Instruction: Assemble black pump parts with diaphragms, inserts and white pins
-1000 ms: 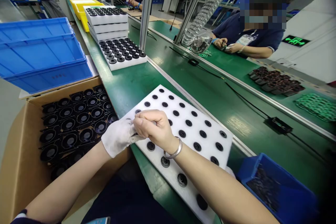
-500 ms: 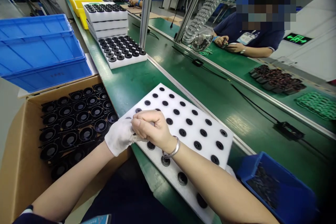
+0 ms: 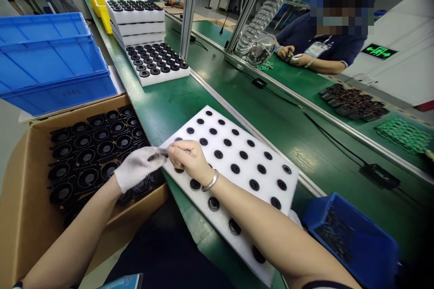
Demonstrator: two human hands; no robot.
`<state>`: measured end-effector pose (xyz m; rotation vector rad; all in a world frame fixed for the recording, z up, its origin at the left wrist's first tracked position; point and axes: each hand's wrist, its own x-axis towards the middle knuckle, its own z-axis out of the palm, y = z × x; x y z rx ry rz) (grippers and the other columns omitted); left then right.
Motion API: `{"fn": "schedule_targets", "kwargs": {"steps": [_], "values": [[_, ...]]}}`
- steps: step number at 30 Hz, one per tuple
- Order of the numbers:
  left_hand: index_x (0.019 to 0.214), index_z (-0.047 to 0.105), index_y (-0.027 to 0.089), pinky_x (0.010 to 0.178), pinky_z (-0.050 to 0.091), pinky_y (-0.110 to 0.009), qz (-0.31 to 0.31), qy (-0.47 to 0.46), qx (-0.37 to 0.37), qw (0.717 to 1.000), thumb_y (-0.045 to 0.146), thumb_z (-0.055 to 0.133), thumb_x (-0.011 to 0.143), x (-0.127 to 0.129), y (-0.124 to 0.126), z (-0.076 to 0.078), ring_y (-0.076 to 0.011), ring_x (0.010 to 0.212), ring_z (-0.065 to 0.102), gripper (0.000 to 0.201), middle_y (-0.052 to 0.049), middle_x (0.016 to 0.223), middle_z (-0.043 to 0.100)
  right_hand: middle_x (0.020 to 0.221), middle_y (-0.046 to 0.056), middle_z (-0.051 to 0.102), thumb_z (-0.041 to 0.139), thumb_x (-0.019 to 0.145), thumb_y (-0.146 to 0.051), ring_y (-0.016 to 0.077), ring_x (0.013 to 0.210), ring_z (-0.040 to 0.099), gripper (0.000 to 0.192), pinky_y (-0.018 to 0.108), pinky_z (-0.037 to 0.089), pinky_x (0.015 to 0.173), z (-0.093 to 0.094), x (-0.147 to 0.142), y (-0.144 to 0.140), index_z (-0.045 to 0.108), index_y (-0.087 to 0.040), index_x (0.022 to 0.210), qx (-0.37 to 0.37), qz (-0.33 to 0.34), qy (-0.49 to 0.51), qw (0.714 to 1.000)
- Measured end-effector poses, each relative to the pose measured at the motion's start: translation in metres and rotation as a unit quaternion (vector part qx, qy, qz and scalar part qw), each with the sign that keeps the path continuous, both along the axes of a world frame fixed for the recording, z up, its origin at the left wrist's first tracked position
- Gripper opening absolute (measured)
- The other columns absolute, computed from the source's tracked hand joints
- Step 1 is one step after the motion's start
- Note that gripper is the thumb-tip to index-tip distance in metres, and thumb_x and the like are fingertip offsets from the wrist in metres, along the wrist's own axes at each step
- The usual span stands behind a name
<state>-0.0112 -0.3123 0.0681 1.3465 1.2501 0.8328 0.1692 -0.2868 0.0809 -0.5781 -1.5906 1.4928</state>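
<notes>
My right hand (image 3: 188, 159) is clenched, pinching a small grey piece (image 3: 159, 153) at its fingertips; my gloved left hand (image 3: 137, 167) pinches the other end, so the piece hangs between both grips over the near corner of the white foam tray (image 3: 237, 162). Left of that sits the carton (image 3: 20, 216) of black parts; a blue bin (image 3: 356, 239) lies to the right. The glove could let the tiny piece slip, and it might drop into the carton.

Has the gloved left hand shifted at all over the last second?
Yes. The left hand has slid leftward, off the white foam tray's near corner and out over the cardboard box, parting slightly from the right hand.
</notes>
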Motion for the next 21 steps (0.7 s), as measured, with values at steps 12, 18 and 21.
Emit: {"fn": "schedule_targets", "kwargs": {"steps": [12,18,21], "values": [[0.114,0.066,0.003,0.082,0.062,-0.022,0.257,-0.432,-0.229,0.834,-0.013,0.042,0.083,-0.012,0.0,0.009,-0.0165,0.096,0.071,0.042,-0.017,0.104,0.07,0.049,-0.003,0.044,0.06,0.095,-0.037,0.0096,0.047,0.038,0.05,0.026,0.029,0.048,-0.014,0.002,0.0,0.045,-0.018,0.051,-0.04,0.047,-0.012,0.998],[0.093,0.07,0.006,0.044,0.047,-0.006,0.265,-0.47,-0.226,0.811,-0.003,0.041,0.095,0.001,-0.004,0.002,-0.0012,0.052,0.057,0.03,-0.007,0.084,0.065,0.045,-0.003,0.042,0.061,0.094,-0.03,0.0089,0.043,0.038,0.051,0.026,0.028,0.046,0.003,0.0,0.002,0.043,-0.018,0.047,-0.02,0.041,0.04,0.998],[0.085,0.07,0.006,0.041,0.045,-0.006,0.273,-0.447,-0.202,0.828,0.002,0.047,0.097,0.007,-0.005,0.005,-0.0007,0.048,0.054,0.026,-0.004,0.075,0.062,0.043,-0.003,0.041,0.064,0.089,-0.026,0.0085,0.04,0.038,0.05,0.025,0.028,0.043,0.019,0.0,0.006,0.042,-0.019,0.045,-0.041,0.0,0.114,0.993]]}}
